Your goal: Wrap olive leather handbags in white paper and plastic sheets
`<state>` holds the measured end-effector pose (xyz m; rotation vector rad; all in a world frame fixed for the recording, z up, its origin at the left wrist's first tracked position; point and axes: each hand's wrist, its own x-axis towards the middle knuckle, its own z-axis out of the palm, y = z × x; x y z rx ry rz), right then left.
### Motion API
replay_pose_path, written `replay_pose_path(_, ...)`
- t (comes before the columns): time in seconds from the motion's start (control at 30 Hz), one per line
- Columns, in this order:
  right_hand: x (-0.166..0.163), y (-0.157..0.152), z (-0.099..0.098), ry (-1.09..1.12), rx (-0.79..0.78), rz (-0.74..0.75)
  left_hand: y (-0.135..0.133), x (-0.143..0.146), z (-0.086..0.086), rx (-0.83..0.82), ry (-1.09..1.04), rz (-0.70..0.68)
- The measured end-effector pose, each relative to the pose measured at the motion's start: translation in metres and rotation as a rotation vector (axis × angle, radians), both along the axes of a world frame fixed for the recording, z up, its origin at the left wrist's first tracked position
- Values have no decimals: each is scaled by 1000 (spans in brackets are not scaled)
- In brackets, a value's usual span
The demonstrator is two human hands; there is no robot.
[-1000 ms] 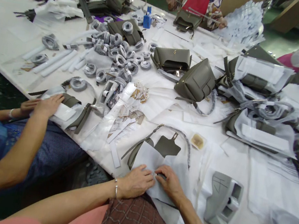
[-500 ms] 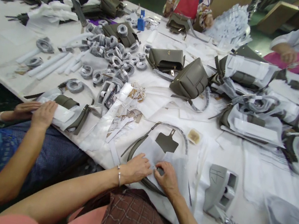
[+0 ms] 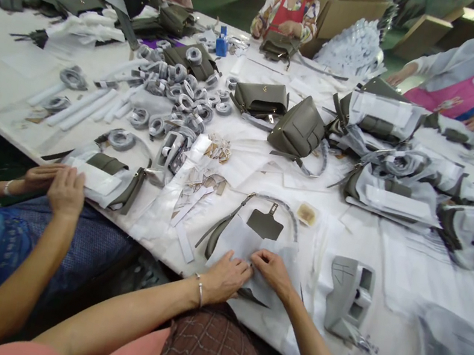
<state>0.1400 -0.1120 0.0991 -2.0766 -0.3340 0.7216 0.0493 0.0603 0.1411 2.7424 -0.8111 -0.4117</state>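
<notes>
An olive-grey handbag (image 3: 262,223) lies flat at the near edge of the white table (image 3: 2,75), mostly covered by a white paper sheet (image 3: 238,242). Its flap tab and thin strap show above the sheet. My left hand (image 3: 226,277) presses on the paper's lower edge with fingers curled. My right hand (image 3: 273,271) sits beside it, fingers pinched on the same paper edge. The two hands nearly touch.
A grey tape dispenser (image 3: 347,296) stands right of my hands. A co-worker's hands (image 3: 59,186) rest on a wrapped bag at the left. Several grey tape rolls (image 3: 178,94), paper tags (image 3: 206,181), more bags (image 3: 298,130) and wrapped bags (image 3: 386,185) crowd the table. Other people sit opposite.
My hands have shifted slightly up along the paper's edge over the bag. The view has tilted up, showing more of the people opposite. The co-worker's hand has slid toward the table edge.
</notes>
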Motion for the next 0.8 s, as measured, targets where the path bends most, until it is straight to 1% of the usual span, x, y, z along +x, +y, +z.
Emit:
replay_pose_path(0.13, 18, 1, 13, -33, 25, -84, 1, -2, -5, -37, -28, -14)
replay_pose_path(0.23, 17, 4, 22, -1, 40, -46, 1, -3, -5, -48, -26, 2)
replay_pose_path(0.3, 13, 7, 24, -7, 27, -39, 1, -2, -4, -47, -25, 23)
replay_pose_path(0.4, 12, 11, 23, -100, 14, -148, 2, 4, -2, -41, -28, 49)
replay_pose_path(0.5, 24, 15, 20, -163, 20, -226, 5, 16, 1, -33, -27, 49)
replay_pose_path(0.67, 61, 22, 14, -218, 8, -283, 6, 44, 2, -37, -86, 67)
replay_pose_path(0.8, 94, 22, 5, -293, -54, -337, 4, 56, -3, -35, -32, 41)
